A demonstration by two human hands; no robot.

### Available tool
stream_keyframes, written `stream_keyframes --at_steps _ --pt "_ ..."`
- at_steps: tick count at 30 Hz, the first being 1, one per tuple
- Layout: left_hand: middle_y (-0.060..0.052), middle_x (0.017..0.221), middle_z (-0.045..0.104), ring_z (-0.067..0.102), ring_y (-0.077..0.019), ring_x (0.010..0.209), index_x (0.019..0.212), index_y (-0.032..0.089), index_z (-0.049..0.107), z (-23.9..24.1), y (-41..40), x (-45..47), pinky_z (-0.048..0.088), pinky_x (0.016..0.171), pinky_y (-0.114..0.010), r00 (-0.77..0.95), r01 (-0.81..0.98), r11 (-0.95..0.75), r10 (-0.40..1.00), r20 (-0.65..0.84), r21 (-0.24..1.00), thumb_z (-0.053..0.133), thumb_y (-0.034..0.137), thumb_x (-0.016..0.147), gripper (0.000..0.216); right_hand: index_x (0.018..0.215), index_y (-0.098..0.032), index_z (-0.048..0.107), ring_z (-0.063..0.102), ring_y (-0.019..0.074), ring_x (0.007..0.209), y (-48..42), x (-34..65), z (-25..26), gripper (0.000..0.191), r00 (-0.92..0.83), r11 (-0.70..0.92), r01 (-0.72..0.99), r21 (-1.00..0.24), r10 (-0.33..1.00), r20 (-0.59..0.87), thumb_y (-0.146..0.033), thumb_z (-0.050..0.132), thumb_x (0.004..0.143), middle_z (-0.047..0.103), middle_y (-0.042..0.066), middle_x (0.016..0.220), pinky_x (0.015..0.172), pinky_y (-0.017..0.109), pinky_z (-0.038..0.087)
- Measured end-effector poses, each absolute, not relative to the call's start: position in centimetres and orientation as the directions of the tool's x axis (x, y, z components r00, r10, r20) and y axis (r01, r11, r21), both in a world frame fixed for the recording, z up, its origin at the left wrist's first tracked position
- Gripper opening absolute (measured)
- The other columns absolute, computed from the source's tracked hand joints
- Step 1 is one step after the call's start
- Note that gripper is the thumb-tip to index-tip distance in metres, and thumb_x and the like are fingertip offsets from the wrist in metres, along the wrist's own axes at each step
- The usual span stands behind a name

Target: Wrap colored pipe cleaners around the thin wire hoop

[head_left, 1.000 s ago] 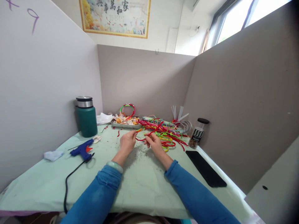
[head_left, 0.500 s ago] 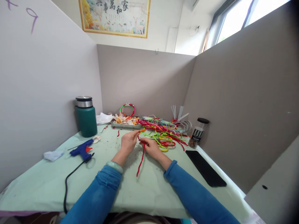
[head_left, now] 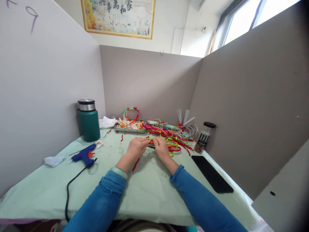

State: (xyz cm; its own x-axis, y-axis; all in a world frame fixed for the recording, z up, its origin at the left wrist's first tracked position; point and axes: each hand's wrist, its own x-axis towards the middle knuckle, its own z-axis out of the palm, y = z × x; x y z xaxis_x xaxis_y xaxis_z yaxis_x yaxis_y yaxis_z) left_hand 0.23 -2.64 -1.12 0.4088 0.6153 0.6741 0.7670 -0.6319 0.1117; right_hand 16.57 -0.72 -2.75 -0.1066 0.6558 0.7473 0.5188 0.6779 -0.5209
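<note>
My left hand and my right hand meet over the middle of the table, fingers pinched close together. A fuzzy red pipe cleaner runs from under my left hand, its free end hanging toward me. Between the fingertips of both hands shows a short red and orange stretch; my fingers hide most of it. Just beyond my right hand lie looped red, yellow and green pipe cleaners. A dark thin object under the fingertips is too covered to make out.
A blue glue gun with a black cord lies left, near a green bottle. At the back stand a metal tray of small pieces and a pipe cleaner pile. Right are a jar and a black flat slab.
My hands have come closer together, the right one turning over the work. The red pipe cleaner's hanging end has swung left and now shows under my left hand.
</note>
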Motion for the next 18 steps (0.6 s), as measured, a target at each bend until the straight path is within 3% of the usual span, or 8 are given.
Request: stream_keyframes --at_steps 5,9,14,18 --pt "-0.006 0.098 0.068 0.059 -0.0159 0.083 0.097 0.024 0.067 -1.1 -2.9 0.9 0.039 0.077 -0.029 0.565 0.681 -0.732 0.549 0.616 0.028 0.044 0.024 0.087 0.025 0.069 -0.020 0.065 0.052 0.0180 0.076 0.2 16.6 -3.5 0.041 -0.150 0.622 0.454 -0.638 0.759 0.634 -0.040 0.036 0.090 0.063 0.004 0.072 0.072 0.029 0.038" --pt "-0.007 0.097 0.067 0.059 -0.0165 0.088 0.095 0.022 0.067 -1.0 -3.3 1.5 0.040 0.081 -0.029 0.614 0.633 -0.772 0.545 0.571 0.058 0.046 0.021 0.084 0.024 0.062 -0.018 0.062 0.051 0.0152 0.060 0.8 16.6 -3.7 0.039 -0.146 0.549 0.298 -0.781 0.835 0.531 -0.044 0.044 0.084 0.059 0.001 0.060 0.058 0.025 0.038" --pt "-0.009 0.098 0.066 0.058 -0.0170 0.091 0.099 0.020 0.065 -1.1 -3.5 1.6 0.041 0.084 -0.030 0.588 0.628 -0.769 0.570 0.574 0.120 0.039 0.020 0.086 0.029 0.064 -0.017 0.060 0.052 0.0150 0.062 0.4 16.5 -3.1 0.031 -0.093 0.519 0.132 -0.844 0.855 0.511 -0.042 0.049 0.079 0.059 0.001 0.063 0.060 0.025 0.040" --pt "-0.008 0.102 0.065 0.059 -0.0180 0.091 0.106 0.019 0.059 -1.3 -3.4 1.5 0.043 0.080 -0.028 0.477 0.681 -0.699 0.649 0.593 0.217 0.042 0.026 0.086 0.027 0.064 -0.018 0.058 0.051 0.0149 0.064 0.2 16.5 -2.8 0.030 -0.044 0.547 0.128 -0.827 0.836 0.547 -0.041 0.049 0.079 0.057 0.000 0.064 0.062 0.025 0.040"
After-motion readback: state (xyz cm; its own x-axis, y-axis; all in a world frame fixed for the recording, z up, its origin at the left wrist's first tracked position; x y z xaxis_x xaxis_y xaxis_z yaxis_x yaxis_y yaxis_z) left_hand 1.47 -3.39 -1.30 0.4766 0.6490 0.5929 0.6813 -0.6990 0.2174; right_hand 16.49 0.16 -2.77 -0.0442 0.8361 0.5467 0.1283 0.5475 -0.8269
